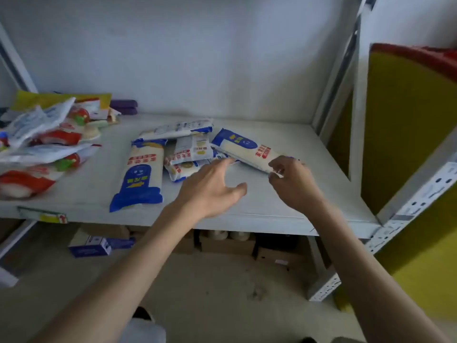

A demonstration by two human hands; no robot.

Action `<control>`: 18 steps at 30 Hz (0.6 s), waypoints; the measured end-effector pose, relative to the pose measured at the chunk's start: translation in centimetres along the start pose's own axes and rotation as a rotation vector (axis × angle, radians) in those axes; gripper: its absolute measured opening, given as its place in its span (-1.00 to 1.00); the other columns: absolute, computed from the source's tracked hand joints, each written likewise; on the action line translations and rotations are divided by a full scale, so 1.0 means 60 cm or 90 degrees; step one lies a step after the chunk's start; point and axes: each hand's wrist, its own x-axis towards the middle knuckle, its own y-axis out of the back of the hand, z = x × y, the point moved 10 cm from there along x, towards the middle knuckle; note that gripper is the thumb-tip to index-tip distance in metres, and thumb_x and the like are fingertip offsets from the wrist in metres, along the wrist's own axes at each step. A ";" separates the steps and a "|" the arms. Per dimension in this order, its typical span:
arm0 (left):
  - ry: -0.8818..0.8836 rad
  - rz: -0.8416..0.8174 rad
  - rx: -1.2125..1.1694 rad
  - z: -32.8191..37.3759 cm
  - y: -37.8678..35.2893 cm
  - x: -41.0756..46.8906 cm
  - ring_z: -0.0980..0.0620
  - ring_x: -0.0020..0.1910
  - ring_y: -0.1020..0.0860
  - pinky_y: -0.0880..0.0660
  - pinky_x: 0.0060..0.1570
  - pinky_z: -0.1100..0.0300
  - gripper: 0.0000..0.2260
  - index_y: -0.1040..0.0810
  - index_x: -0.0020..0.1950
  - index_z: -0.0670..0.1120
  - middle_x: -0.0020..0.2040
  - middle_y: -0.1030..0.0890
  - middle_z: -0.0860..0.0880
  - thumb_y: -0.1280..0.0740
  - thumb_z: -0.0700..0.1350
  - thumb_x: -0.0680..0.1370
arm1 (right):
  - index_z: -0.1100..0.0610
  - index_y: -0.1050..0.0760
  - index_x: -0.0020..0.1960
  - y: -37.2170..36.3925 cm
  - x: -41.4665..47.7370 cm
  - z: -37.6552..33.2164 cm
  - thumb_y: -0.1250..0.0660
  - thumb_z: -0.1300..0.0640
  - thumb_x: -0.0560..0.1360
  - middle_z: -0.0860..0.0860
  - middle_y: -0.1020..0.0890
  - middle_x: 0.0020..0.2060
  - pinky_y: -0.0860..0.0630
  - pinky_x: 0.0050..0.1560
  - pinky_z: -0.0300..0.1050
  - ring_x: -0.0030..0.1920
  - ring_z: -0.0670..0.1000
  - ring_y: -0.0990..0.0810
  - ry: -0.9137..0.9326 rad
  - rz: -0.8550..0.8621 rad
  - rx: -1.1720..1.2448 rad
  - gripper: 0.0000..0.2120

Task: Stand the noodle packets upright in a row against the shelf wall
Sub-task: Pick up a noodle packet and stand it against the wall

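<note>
Several blue-and-white noodle packets lie flat in a loose heap on the white shelf (284,201). One packet (243,148) lies slanted at the right of the heap; my right hand (291,179) pinches its near end between thumb and fingers. My left hand (212,186) hovers open, fingers spread, its fingertips at that packet's left edge. Another long packet (142,174) lies flat toward the shelf's front edge. Smaller packets (190,152) overlap in the middle, and one (178,128) lies behind them. None stands against the back wall (222,70).
A messy pile of red-and-white bags (42,147) fills the shelf's left end, with a purple object (123,106) behind it. A metal upright (346,78) and a yellow panel (408,125) bound the right side. Boxes (90,246) sit on the floor below.
</note>
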 end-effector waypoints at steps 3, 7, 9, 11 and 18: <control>0.010 0.003 0.005 -0.002 -0.001 0.035 0.05 0.41 -0.36 -0.33 0.03 0.16 -0.42 -0.23 0.50 0.13 0.50 -0.32 0.12 -0.27 0.22 0.51 | 0.18 -0.50 0.28 -0.001 0.033 0.014 -0.28 0.19 0.52 0.10 -0.58 0.20 -0.45 0.04 -0.14 0.16 0.12 -0.53 -0.011 0.005 0.009 -0.67; 0.041 -0.033 -0.002 -0.021 -0.018 0.079 0.00 0.34 -0.44 -0.44 0.10 0.07 -0.38 -0.23 0.51 0.07 0.47 -0.38 0.05 -0.29 0.21 0.50 | 0.13 -0.47 0.30 -0.015 0.070 0.030 -0.31 0.16 0.52 0.08 -0.55 0.26 -0.53 0.05 -0.06 0.05 0.04 -0.50 -0.017 -0.014 -0.011 -0.65; 0.063 -0.079 -0.027 -0.030 -0.031 0.098 -0.02 0.29 -0.46 -0.42 0.06 0.09 -0.36 -0.22 0.51 0.04 0.44 -0.40 0.01 -0.32 0.19 0.49 | 0.11 -0.46 0.30 -0.017 0.088 0.037 -0.33 0.16 0.51 0.07 -0.54 0.28 -0.52 0.00 -0.09 0.06 0.03 -0.49 -0.022 -0.008 -0.006 -0.64; 0.093 -0.127 -0.083 -0.039 -0.048 0.113 -0.03 0.32 -0.43 -0.39 0.09 0.09 -0.33 -0.21 0.51 0.02 0.45 -0.38 -0.02 -0.36 0.17 0.48 | 0.08 -0.45 0.30 -0.022 0.108 0.047 -0.35 0.15 0.49 0.05 -0.54 0.27 -0.50 0.00 -0.12 0.15 0.06 -0.50 -0.026 -0.009 0.001 -0.62; 0.179 -0.175 -0.342 -0.056 -0.077 0.155 0.02 0.04 -0.58 -0.55 0.09 0.07 -0.73 -0.54 0.13 0.19 -0.07 -0.59 0.06 -0.43 0.14 0.45 | 0.07 -0.43 0.32 -0.047 0.152 0.068 -0.44 0.10 0.44 0.02 -0.55 0.22 -0.46 0.00 -0.18 0.08 0.00 -0.50 -0.038 -0.072 -0.007 -0.53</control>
